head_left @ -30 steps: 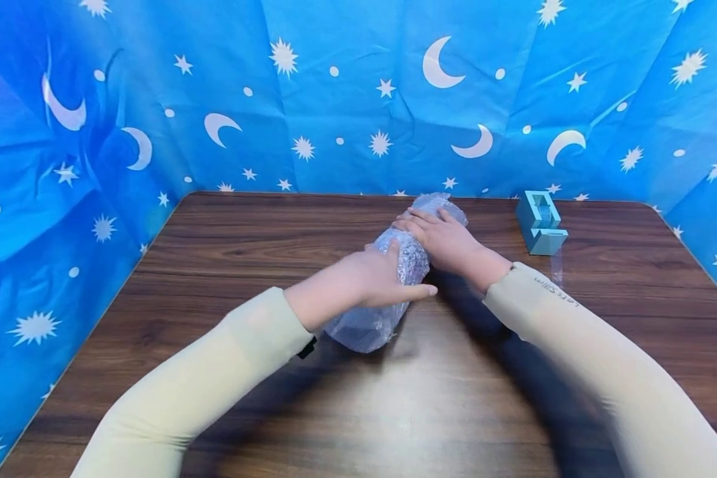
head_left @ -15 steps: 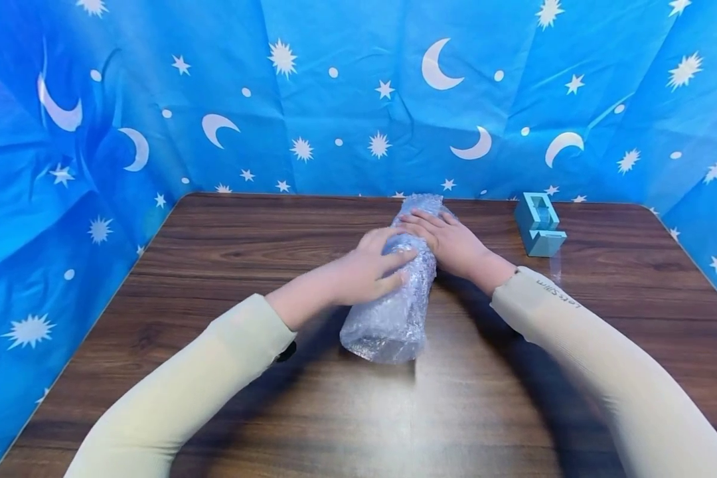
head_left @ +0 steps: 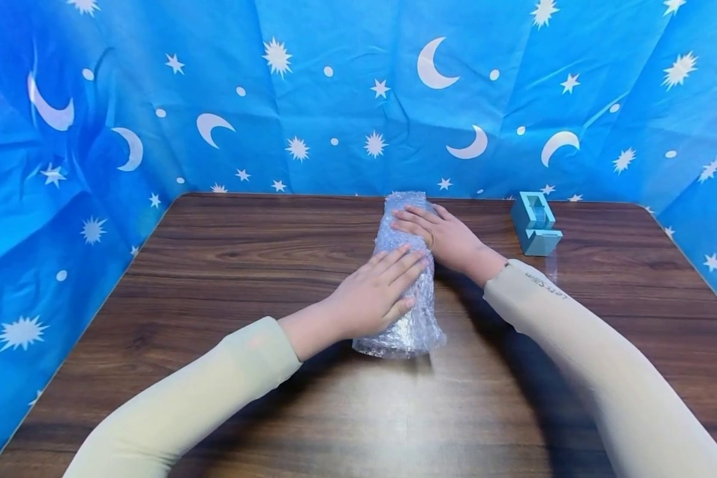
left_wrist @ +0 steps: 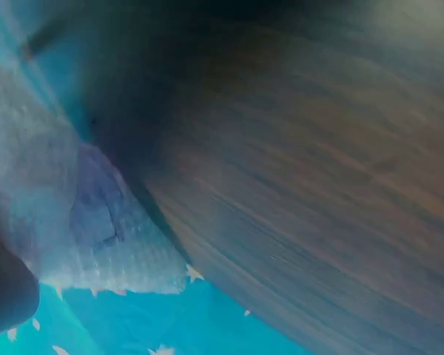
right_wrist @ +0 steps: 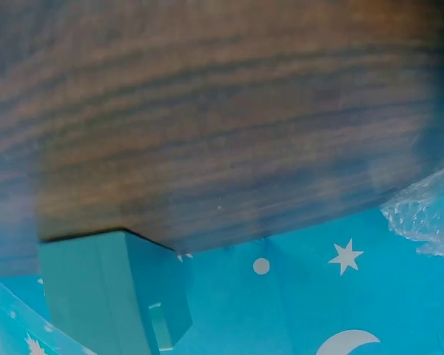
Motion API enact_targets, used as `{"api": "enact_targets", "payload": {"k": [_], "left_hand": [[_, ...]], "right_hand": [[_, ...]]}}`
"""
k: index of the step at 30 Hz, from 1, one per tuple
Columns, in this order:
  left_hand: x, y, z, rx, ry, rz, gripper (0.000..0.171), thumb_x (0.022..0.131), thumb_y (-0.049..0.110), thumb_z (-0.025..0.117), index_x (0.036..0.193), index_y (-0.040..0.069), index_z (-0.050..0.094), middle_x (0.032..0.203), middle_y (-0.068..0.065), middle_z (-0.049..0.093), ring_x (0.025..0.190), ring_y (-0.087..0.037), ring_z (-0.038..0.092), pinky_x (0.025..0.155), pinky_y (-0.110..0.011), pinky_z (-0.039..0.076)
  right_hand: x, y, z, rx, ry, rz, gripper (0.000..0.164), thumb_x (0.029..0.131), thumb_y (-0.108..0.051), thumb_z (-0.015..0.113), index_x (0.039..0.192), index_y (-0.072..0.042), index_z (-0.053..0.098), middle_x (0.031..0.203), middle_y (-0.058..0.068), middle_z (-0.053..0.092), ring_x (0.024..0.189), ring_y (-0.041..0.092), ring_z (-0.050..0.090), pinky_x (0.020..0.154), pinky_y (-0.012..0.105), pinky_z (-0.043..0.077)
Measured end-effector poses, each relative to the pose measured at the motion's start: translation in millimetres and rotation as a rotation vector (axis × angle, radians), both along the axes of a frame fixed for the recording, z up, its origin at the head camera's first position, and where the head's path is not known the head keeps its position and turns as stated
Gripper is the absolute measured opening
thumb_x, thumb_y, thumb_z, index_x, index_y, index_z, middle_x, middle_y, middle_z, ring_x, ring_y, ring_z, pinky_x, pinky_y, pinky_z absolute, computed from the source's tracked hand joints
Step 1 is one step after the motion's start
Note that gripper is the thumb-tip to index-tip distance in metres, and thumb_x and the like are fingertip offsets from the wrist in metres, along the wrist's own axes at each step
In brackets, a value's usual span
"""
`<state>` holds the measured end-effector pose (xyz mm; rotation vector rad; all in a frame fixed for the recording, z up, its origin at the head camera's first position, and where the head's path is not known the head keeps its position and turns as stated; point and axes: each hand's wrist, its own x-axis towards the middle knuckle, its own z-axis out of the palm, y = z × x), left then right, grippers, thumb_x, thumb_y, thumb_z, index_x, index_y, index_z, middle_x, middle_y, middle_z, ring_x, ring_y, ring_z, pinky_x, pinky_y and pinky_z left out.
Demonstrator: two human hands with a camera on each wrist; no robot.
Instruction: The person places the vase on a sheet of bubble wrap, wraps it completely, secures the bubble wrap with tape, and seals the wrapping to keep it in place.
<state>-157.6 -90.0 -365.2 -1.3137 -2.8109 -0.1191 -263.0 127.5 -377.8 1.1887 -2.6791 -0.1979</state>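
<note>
A bundle of clear bubble wrap (head_left: 401, 335) lies lengthwise on the wooden table, rolled into a long shape. My left hand (head_left: 372, 292) rests palm down across its near half, fingers straight. Farther back, my right hand (head_left: 445, 240) lies over the upper part from the right side, its fingers extended across the wrap. In the left wrist view the wrap (left_wrist: 133, 262) shows a purplish patch inside; what it encloses cannot be made out. Only a corner of the wrap (right_wrist: 425, 214) appears in the right wrist view.
A teal tape dispenser (head_left: 536, 224) stands at the back right, with a strip of clear tape (head_left: 552, 267) hanging from its front. The dark wood table (head_left: 227, 265) ends at a blue curtain (head_left: 328, 106) with white moons and stars.
The bundle has turned from slanted to nearly straight, its near end swinging right. My left hand lifted its thumb side and spread fingers, then flattened onto the wrap; my right hand stayed near the top.
</note>
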Motion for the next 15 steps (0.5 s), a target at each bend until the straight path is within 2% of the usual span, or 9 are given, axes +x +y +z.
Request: {"api": "enact_targets", "payload": {"k": [5, 9, 15], "left_hand": [[7.5, -1.2, -6.9, -0.038, 0.054, -0.055, 0.062, 0.11, 0.039, 0.038, 0.164, 0.01, 0.024, 0.174, -0.009, 0.018, 0.163, -0.029, 0.012, 0.132, -0.05, 0.015], [10.2, 2.8, -10.9, -0.049, 0.082, -0.048, 0.063, 0.11, 0.04, 0.037, 0.164, 0.011, 0.024, 0.174, -0.008, 0.018, 0.163, -0.028, 0.013, 0.132, -0.049, 0.016], [13.6, 6.5, -10.1, -0.063, 0.051, -0.005, 0.063, 0.11, 0.04, 0.036, 0.164, 0.011, 0.022, 0.174, -0.008, 0.016, 0.163, -0.027, 0.01, 0.133, -0.049, 0.014]], "right_hand": [[-3.3, 1.2, 0.7, 0.046, 0.023, 0.008, 0.059, 0.107, -0.014, 0.047, 0.163, -0.017, 0.027, 0.172, 0.004, 0.025, 0.16, 0.028, 0.024, 0.126, 0.06, 0.026], [-4.5, 2.5, -1.3, 0.054, 0.043, 0.007, 0.06, 0.107, -0.016, 0.049, 0.162, -0.017, 0.028, 0.172, 0.005, 0.026, 0.159, 0.028, 0.026, 0.126, 0.059, 0.027], [-8.2, -0.5, -2.9, 0.015, 0.009, -0.017, 0.061, 0.107, -0.026, 0.05, 0.163, -0.017, 0.027, 0.172, 0.009, 0.023, 0.159, 0.031, 0.025, 0.127, 0.059, 0.026]]}}
